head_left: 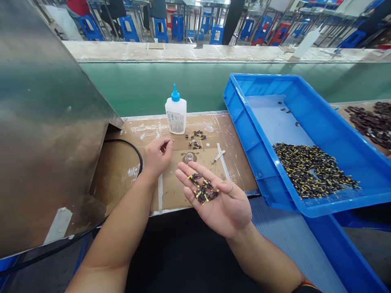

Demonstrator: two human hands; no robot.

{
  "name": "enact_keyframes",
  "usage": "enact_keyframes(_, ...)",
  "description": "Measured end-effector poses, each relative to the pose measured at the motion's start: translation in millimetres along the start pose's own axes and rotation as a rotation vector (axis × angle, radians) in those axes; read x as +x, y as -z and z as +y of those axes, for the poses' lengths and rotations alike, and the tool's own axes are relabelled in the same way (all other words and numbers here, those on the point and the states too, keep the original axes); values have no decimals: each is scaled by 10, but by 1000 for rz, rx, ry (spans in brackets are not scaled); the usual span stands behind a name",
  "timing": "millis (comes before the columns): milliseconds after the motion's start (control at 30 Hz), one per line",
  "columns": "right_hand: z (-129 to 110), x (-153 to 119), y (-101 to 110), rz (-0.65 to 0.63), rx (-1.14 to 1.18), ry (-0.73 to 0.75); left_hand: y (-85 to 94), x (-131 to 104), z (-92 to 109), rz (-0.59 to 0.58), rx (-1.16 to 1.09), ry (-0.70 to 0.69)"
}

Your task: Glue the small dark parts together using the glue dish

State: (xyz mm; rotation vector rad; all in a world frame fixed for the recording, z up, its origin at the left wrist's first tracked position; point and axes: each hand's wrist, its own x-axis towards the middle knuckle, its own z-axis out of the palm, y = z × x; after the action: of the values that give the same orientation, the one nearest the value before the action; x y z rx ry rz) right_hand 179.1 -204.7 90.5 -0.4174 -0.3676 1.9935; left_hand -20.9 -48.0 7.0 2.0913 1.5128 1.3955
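Observation:
My right hand point(218, 199) is turned palm up, fingers stretched out, with a small heap of black-and-yellow parts point(203, 191) lying on the fingers and palm. To its left, above the cardboard-covered bench point(174, 191), my left hand point(158, 156) is closed with thumb and forefinger together; whatever may be between them is too small to make out. Between the hands and the bottle stands a tiny clear dish point(189, 157) on a dark wet-looking stain. Several similar dark parts point(197, 140) lie loose behind it. A white squeeze bottle point(176, 116) with a blue nozzle stands upright at the back.
A large blue crate point(253, 134) on the right holds a heap of black-and-yellow parts point(311, 171). A small knife-like tool point(218, 156) lies near strips of tape. A metal housing point(45, 122) and black cable point(139, 152) bound the left. Behind runs a green belt point(146, 81).

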Motion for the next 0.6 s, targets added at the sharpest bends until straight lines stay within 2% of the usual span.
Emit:
enact_keyframes(367, 42, 41, 25, 52, -37, 22, -2, -6, -9, 11, -19, -21)
enact_keyframes(600, 61, 105, 83, 125, 51, 34, 12, -5, 30, 4, -16, -8)
